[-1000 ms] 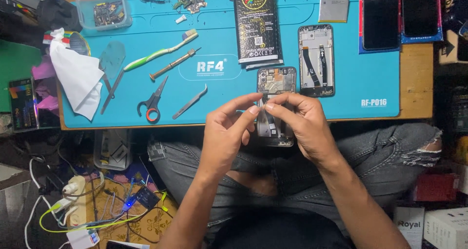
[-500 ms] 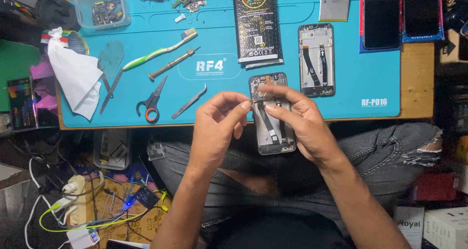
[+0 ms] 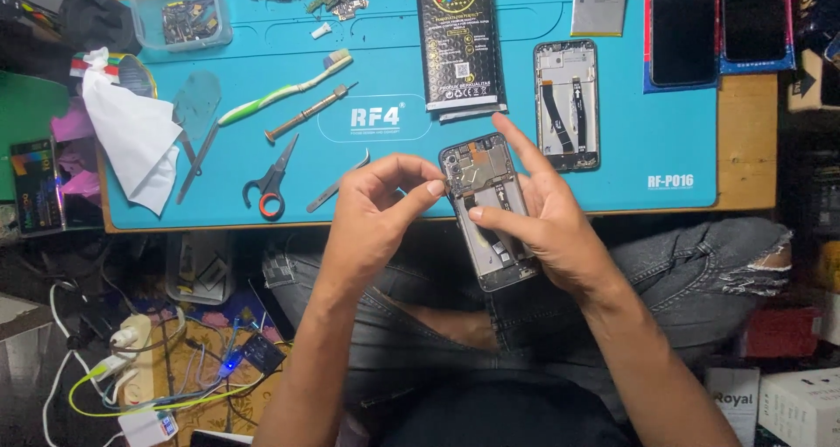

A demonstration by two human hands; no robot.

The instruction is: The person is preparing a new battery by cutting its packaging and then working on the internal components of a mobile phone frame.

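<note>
An opened phone body (image 3: pixel 490 204) with its back off, showing the circuit board and a flex cable, is held over the front edge of the blue work mat (image 3: pixel 394 193). My right hand (image 3: pixel 547 220) grips it from the right side, thumb across its middle and forefinger raised. My left hand (image 3: pixel 381 206) pinches at the phone's upper left corner with thumb and forefinger; whether something small is between them I cannot tell.
On the mat lie scissors (image 3: pixel 269 183), tweezers (image 3: pixel 337 185), a screwdriver (image 3: pixel 308 113), a toothbrush (image 3: pixel 282 88), a boxed battery (image 3: pixel 459 43), a second phone frame (image 3: pixel 567 104) and a clear parts tub (image 3: pixel 182 14). White tissue (image 3: pixel 131 141) lies left. Cables and a power strip (image 3: pixel 131 368) lie below.
The phone has tilted and come up toward the mat's edge. My left hand shifted from the phone's middle to its upper left corner; my right forefinger has lifted off.
</note>
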